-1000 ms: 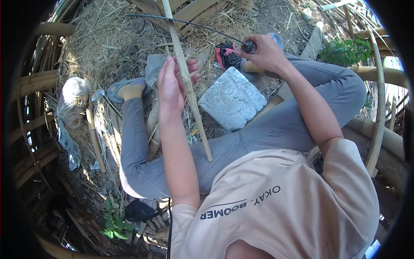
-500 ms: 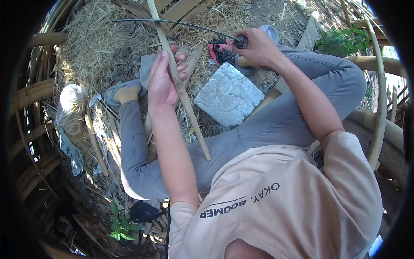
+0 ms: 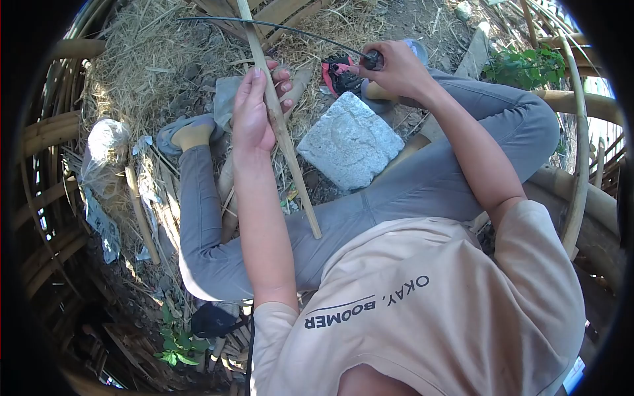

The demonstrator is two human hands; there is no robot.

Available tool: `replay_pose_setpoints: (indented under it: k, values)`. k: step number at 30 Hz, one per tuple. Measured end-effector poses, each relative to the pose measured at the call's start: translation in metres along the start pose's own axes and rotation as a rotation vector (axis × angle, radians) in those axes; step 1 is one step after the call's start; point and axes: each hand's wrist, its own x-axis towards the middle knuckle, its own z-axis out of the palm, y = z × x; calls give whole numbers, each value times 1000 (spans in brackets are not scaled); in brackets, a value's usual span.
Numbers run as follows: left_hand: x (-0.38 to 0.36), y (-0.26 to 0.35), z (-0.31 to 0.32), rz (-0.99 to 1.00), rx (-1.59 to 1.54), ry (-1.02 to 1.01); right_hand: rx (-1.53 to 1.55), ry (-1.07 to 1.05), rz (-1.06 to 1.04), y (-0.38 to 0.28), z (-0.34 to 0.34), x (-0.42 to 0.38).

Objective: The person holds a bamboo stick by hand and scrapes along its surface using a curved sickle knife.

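My left hand (image 3: pixel 254 109), palm up with fingers partly curled, holds a long pale wooden strip (image 3: pixel 285 140). The strip's lower end lies over my trousers (image 3: pixel 330 218), and its upper end runs past the top edge of the view. My right hand (image 3: pixel 395 66) grips the dark handle (image 3: pixel 373 60) of a long, thin, curved blade (image 3: pixel 297 32). The blade points left and crosses the strip above my left hand; contact between them cannot be made out. Between my legs lies a rough grey stone block (image 3: pixel 351 142).
A pink and black item (image 3: pixel 338 74) lies beyond the block. Dry straw (image 3: pixel 142 59) covers ground at the upper left, near a clear plastic bag (image 3: pixel 105 155). A dark object (image 3: pixel 214 320) sits at lower left. Bamboo poles (image 3: pixel 578 138) stand at right.
The blade has shifted slightly upward where it crosses the strip. My left hand and the strip's lower end have moved up a little. Both hands keep their holds.
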Motion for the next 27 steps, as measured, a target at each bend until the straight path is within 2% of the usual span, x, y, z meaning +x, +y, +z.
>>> replay_pose_setpoints:
  k: [11,16,19,22,27]
  values:
    - [-9,3,4,-43,-87,-20,-20,53,-29,-1,0,-2]
    - [-45,22,40,-126,-178,-28,49,56,-47,-21,-9,-8]
    - [-50,28,27,-142,-383,-298,94,31,-40,-39,-19,-11]
    - [-57,39,32,-134,-412,-232,118,36,-45,-47,-25,-14]
    - [-69,63,36,-43,-92,-97,133,75,-106,-46,-27,-16]
